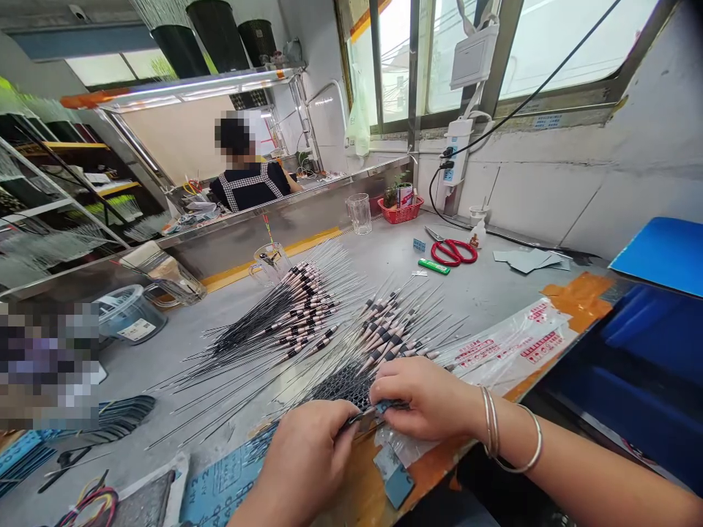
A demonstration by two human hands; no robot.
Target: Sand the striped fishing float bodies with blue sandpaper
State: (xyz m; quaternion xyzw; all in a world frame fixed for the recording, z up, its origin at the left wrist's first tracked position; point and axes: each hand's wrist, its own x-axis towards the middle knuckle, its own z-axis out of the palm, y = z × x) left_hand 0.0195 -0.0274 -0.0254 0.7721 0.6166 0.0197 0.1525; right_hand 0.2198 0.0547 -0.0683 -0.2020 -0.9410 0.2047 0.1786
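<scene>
My left hand [304, 457] and my right hand [422, 395] meet at the near edge of the bench, their fingers pinching a small blue-grey tab [378, 410]. Just beyond them lies a black mesh sleeve [340, 384] over the ends of a bundle of fishing floats. Two fanned heaps of these long thin floats [302, 318] [384, 337], banded black and pink, spread across the bench. A clear plastic bag with red print [510, 344] stretches out from under my right hand. Metal bangles circle my right wrist.
Red-handled scissors [453, 251], a green lighter [433, 266], a red basket [400, 210] and drinking glasses [359, 212] stand on the far bench. A person in a dark top [250, 183] sits beyond a glass partition. Blue folders [664, 252] lie at right.
</scene>
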